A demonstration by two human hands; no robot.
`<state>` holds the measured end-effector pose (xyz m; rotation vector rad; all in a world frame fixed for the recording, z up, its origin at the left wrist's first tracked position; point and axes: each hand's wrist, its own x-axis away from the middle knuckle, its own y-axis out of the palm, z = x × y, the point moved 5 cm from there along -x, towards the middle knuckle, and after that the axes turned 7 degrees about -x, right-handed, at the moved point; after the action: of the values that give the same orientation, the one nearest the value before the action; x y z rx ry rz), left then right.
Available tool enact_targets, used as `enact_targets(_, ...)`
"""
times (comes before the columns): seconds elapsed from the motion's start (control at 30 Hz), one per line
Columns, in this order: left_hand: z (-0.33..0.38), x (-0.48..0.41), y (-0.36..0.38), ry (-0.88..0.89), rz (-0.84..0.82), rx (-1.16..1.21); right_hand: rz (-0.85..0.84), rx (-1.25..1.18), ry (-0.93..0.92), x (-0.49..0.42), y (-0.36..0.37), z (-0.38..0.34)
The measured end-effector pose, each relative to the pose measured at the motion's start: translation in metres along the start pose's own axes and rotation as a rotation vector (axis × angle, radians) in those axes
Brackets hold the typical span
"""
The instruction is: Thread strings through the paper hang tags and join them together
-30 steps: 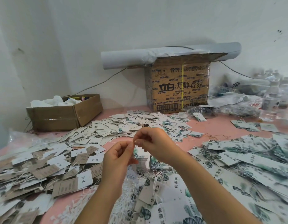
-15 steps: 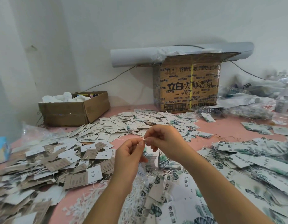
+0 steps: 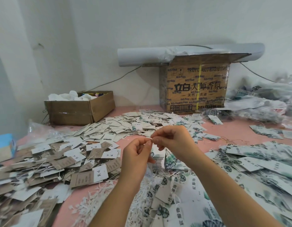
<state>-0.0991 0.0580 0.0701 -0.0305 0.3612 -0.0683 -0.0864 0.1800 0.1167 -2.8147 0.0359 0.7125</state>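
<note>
A thin white string [image 3: 150,138] is pinched between the two hands, which are together at mid-table, fingertips touching. The left hand [image 3: 136,155] holds it between thumb and forefinger, and the right hand [image 3: 174,141] nips the same bit from the other side with its other fingers curled in. Only a short end of the string shows, and I cannot tell whether it already passes through a tag.

Just below the hands, at 6 o'clock, stands a small stack of leaf-print tags [image 3: 158,158]. Whether a finger touches it is unclear. More leaf-print tags with strings on them [image 3: 176,192] lie nearer the person, beside a heap of loose white strings [image 3: 96,199] at 7 o'clock.

Brown-and-white tags [image 3: 86,176] spread out at 8 to 9 o'clock, plain white tags [image 3: 125,122] at 11 to 12, and a wide drift of leaf-print tags [image 3: 256,163] at 3 to 4. All lie on a pink table [image 3: 232,131].

Against the wall at 1 o'clock sits a printed cardboard box [image 3: 196,89] with a grey roll [image 3: 150,56] across its top. An open brown box [image 3: 79,111] holding white stuff is at 10 o'clock, and plastic bags [image 3: 265,104] are at 2.
</note>
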Motion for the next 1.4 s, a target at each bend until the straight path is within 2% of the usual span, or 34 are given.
enact_targets(0.4,0.002,-0.0002,-0.0024,-0.019,0.045,0.024,-0.02,-0.155,0.09,0.0027,0.0004,-0.0023)
enact_targets(0.7,0.0029,0.0006,-0.0015,-0.014,0.045,0.036,-0.041,-0.083,0.077,0.0032,0.0012,-0.0054)
enact_targets(1.4,0.0023,0.0011,-0.0014,-0.025,0.072,0.042,-0.04,-0.08,0.094,0.002,-0.0033,-0.0028)
